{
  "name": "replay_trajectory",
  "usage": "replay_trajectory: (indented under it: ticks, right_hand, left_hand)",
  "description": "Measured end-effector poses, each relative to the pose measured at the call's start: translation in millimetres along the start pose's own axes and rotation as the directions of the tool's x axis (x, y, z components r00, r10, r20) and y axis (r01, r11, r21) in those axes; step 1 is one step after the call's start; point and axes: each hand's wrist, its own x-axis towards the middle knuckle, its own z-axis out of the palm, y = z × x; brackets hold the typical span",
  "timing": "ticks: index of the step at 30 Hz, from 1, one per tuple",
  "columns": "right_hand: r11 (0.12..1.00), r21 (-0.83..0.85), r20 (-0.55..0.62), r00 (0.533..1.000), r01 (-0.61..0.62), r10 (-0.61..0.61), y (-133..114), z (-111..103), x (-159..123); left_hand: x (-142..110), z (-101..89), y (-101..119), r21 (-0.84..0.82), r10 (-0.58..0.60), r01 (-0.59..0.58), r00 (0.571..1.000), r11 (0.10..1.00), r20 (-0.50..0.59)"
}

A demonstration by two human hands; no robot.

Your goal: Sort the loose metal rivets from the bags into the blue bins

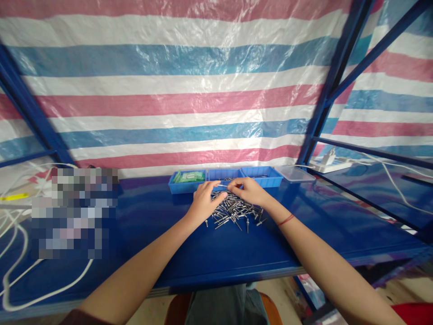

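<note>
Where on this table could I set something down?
Bare tabletop shows between the white cables and left forearm, right of the right forearm, and in front of the metal pieces. It's crowded around the left hand and the right hand: metal pieces below, blue bins behind.

Silvery metal rivets [233, 210] lie in a jumbled heap, one slim pin [222, 185] held nearly level above.
</note>
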Motion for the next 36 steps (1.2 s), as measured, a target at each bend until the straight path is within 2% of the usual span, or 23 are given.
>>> replay_trajectory:
  ticks: [2,5,8,11,15,18,21,26,31,36]
  right_hand:
    - [0.989,-0.084,-0.150,0.983,-0.119,0.106,10,-7,1]
    - [0.906,-0.202,-0.412,0.871,-0.372,0.266,28,-26,0]
    - [0.786,-0.319,-0.475,0.807,-0.529,0.351,44,-41,-4]
    - [0.731,-0.370,-0.485,0.791,-0.573,0.373,50,-47,-6]
    - [0.775,-0.410,-0.445,0.847,-0.481,0.290,39,-41,-4]
    - [0.836,-0.408,-0.359,0.906,-0.368,0.224,26,-32,-2]
    - [0.883,-0.379,-0.278,0.944,-0.277,0.177,17,-26,-2]
    - [0.926,-0.332,-0.203,0.972,-0.180,0.116,8,-22,-3]
    - [0.972,-0.230,-0.014,0.999,-0.051,0.049,2,-15,-3]
    - [0.996,-0.082,0.151,0.988,0.028,-0.015,1,-4,-4]
  left_hand:
    - [-1,0.8,-2,0.044,-0.007,0.004,0.998,0.999,0.060]
    - [-2,-0.5,-6,0.144,0.023,-0.047,0.986,0.988,0.167]
    - [-3,-1.0,-9,0.205,0.039,-0.096,0.963,0.974,0.268]
    - [-4,1.4,-11,0.207,0.038,-0.109,0.946,0.972,0.321]
    - [-2,4.4,-12,0.192,0.045,-0.109,0.948,0.975,0.314]
    - [-2,3.5,-11,0.196,0.059,-0.125,0.950,0.973,0.308]
    - [-3,1.7,-10,0.231,0.065,-0.137,0.954,0.963,0.293]
    - [-4,-0.4,-5,0.229,0.077,-0.141,0.960,0.963,0.267]
    - [-2,-4.4,0,0.181,0.094,-0.126,0.979,0.975,0.179]
    - [-1,-3.2,-1,0.082,0.102,-0.112,0.988,0.990,0.117]
